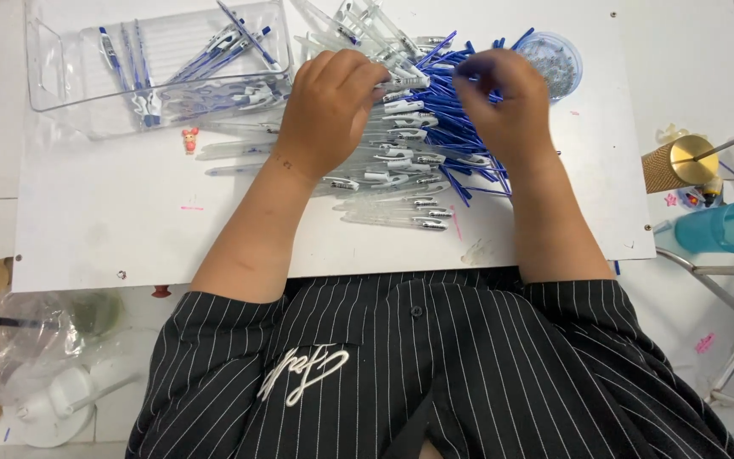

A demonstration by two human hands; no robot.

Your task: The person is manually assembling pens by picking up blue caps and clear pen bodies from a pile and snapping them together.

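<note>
Head view: we see the left hand (326,109) curled, fingertips pinching a clear pen barrel (403,82) at the top of the row of clear barrels (392,183) laid across the middle of the white desk (112,229). Our right hand (510,100) is curled over the heap of blue refills (460,89) near the desk's far edge; we cannot tell what its fingers pinch. A clear tray (53,81) holding assembled pens (214,51) sits at the far left corner, a round clear tub (558,59) just right of the refills.
</note>
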